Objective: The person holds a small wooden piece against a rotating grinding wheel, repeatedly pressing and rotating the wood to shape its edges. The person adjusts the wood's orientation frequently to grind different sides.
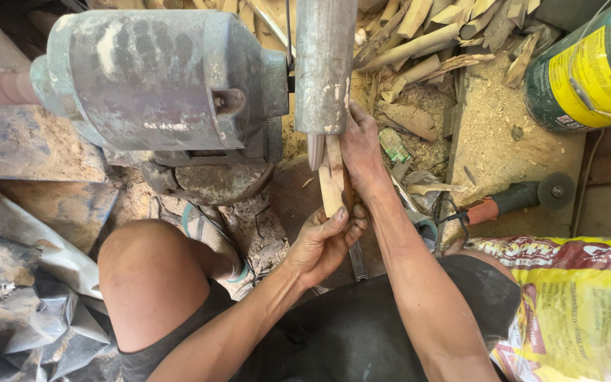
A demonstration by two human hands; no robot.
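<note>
While I look straight down from the head camera, I see my left hand (323,240) curled around the lower end of a pale wooden stick (332,185), thumb and fingers closed on it, the wrist coming up from the bottom of the frame. My right hand (361,152) lies higher, just beside and against the upper part of the same stick, fingers pointing up toward the machine; I cannot tell whether those fingers wrap the wood or only press on it. I hold the stick nearly upright in the view, its top end meeting the underside of a grey metal cylinder (325,64) that juts from a dusty blue-grey motor housing (153,78). I sit low, with my bare left knee (146,272) raised at lower left and dark shorts (362,332) across the bottom. Above my right hand lies a heap of cut wooden pieces (419,42), with sawdust (489,131) spread over the board beside it. An angle grinder with an orange and black body (514,201) lies to the right of my forearm, near a green and yellow can (592,67) at the top corner, and a yellow and red printed sack (574,304) fills the lower right
</note>
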